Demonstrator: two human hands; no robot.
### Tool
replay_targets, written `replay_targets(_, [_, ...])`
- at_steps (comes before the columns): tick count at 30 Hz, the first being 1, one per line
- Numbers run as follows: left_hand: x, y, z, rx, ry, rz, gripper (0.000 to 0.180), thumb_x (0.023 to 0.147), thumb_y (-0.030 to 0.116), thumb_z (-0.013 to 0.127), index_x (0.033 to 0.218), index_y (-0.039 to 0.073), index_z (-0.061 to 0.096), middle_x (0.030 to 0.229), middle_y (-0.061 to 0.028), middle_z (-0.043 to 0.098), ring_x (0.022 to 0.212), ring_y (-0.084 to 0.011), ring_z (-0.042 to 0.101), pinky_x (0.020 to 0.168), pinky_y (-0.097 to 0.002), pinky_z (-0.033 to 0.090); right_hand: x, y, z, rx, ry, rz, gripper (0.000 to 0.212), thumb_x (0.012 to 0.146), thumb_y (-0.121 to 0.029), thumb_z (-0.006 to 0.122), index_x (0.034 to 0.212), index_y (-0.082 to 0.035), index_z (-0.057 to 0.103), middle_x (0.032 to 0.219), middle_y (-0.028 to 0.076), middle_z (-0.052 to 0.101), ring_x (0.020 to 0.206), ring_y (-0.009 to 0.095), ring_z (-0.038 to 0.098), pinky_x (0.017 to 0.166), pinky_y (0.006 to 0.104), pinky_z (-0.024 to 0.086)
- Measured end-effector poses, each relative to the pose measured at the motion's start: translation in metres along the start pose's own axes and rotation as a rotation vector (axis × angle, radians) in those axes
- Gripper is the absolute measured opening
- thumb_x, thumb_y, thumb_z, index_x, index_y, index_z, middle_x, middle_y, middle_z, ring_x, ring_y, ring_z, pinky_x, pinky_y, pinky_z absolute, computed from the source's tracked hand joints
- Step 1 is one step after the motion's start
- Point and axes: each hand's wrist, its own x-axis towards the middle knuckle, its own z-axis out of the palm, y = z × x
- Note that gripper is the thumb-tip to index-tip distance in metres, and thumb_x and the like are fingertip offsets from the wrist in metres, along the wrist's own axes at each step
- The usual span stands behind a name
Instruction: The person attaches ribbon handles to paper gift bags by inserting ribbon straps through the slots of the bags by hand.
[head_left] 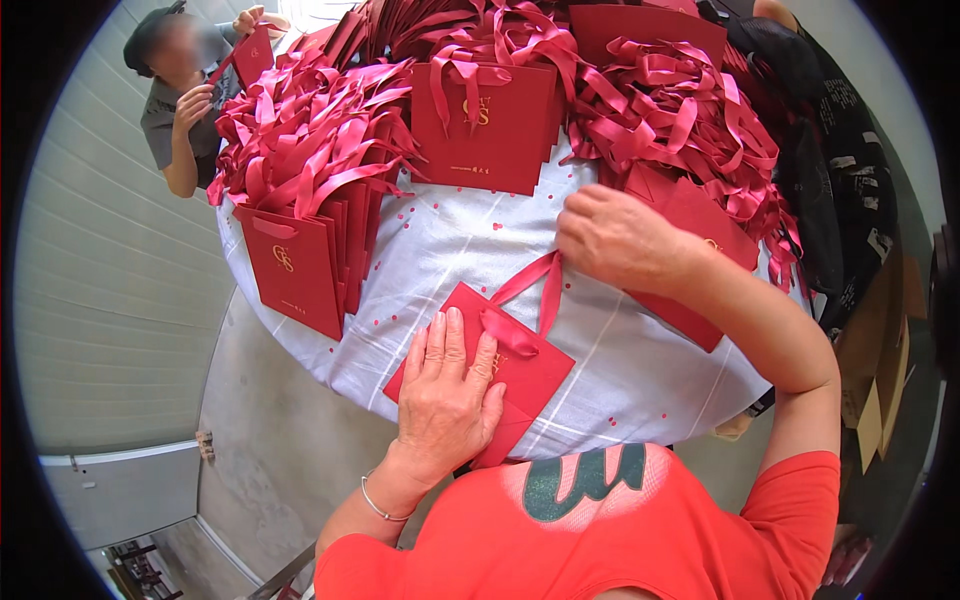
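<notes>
A red paper gift bag (535, 385) lies flat on the cloth-covered table in front of me, turned at a slant. My left hand (447, 385) rests on it with fingers stretched out, pressing it down. From the bag's upper edge a pink-red ribbon handle (550, 295) runs up to my right hand (620, 238). The fingers of that hand are closed on the ribbon, pulling it out above the bag. Another stretch of ribbon lies across the bag's top edge, beside the left fingertips.
Red bags with ribbon handles stand in stacks at the left (290, 265), the back middle (485, 140) and the right (700, 225). Small red dots of paper (497, 227) lie on the white tablecloth (440, 240). A co-worker (175, 90) holds a bag at far left. Cardboard (880, 370) stands at right.
</notes>
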Motion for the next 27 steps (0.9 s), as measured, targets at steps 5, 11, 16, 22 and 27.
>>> replay_targets(5, [0.001,-0.001,0.001,0.009,0.031,0.024,0.051,0.081,0.023,0.068,0.126,0.001,0.063,0.137,-0.0366,0.047,0.128,-0.0478,0.048,0.111,-0.0538,0.034,-0.006,0.019,-0.01,0.081,-0.07,-0.071,0.014,0.08,-0.017,0.06,0.083,-0.004,0.06,0.085,0.007,0.059,0.091,0.023,0.058,0.09,0.0351,0.047])
replay_targets(11, [-0.001,-0.001,0.003,-0.012,0.075,0.019,0.049,0.08,0.022,0.069,0.124,0.002,0.065,0.136,-0.0358,0.048,0.127,-0.0471,0.049,0.11,-0.0531,0.035,-0.012,0.022,-0.001,0.239,-0.024,-0.036,0.011,0.081,-0.017,0.061,0.08,-0.007,0.065,0.088,0.006,0.063,0.096,0.023,0.06,0.091,0.0342,0.047])
replay_targets(16, [-0.003,-0.001,0.003,-0.037,0.083,-0.007,0.048,0.079,0.019,0.068,0.124,0.001,0.065,0.138,-0.0343,0.047,0.129,-0.0461,0.048,0.11,-0.0519,0.034,-0.019,0.015,-0.006,0.274,0.093,0.004,0.015,0.079,-0.017,0.063,0.088,-0.007,0.069,0.099,0.005,0.067,0.103,0.022,0.061,0.096,0.0359,0.046])
replay_targets(22, [-0.004,-0.002,0.005,-0.024,0.098,0.013,0.047,0.079,0.019,0.068,0.122,0.002,0.066,0.137,-0.0349,0.048,0.128,-0.0464,0.049,0.11,-0.0525,0.035,-0.023,0.021,-0.02,0.217,0.058,-0.004,0.015,0.076,-0.016,0.066,0.087,-0.008,0.07,0.097,0.004,0.067,0.104,0.021,0.062,0.097,0.0372,0.048])
replay_targets(27, [-0.002,-0.003,0.005,-0.036,0.105,0.02,0.046,0.078,0.019,0.068,0.122,0.003,0.067,0.136,-0.0351,0.049,0.127,-0.0464,0.05,0.109,-0.0526,0.035,-0.021,0.028,-0.008,0.25,0.018,-0.043,0.013,0.078,-0.018,0.063,0.084,-0.01,0.072,0.096,0.001,0.068,0.104,0.02,0.062,0.1,0.0361,0.045])
